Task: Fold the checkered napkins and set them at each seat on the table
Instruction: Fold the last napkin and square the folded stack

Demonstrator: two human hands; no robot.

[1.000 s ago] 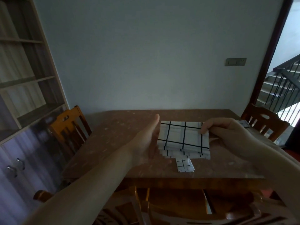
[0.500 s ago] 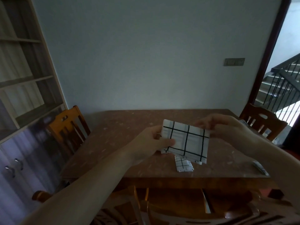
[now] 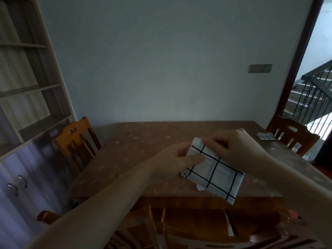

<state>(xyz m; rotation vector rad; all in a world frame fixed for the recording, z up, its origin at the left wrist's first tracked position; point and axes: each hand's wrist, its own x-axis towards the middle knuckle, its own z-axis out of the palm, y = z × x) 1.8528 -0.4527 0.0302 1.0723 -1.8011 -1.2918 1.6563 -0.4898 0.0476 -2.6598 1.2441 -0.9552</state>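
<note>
A white napkin stack with black check lines [image 3: 215,174] is held in the air above the near edge of the brown table [image 3: 143,151], tilted down to the right. My left hand [image 3: 177,161] grips its left side, thumb on top. My right hand [image 3: 228,147] pinches its top far corner. A small folded checkered napkin [image 3: 199,187] lies on the table under the stack, mostly hidden. Another folded napkin [image 3: 265,137] lies at the right seat.
Wooden chairs stand at the left [image 3: 76,141], at the right [image 3: 291,136] and right in front of me [image 3: 179,229]. A shelf cabinet [image 3: 23,97] fills the left wall. A doorway with stairs [image 3: 316,90] opens at the right.
The napkin stack has swung from level to a steep tilt, its far end raised. My left thumb closed over it and my right hand moved to its top corner.
</note>
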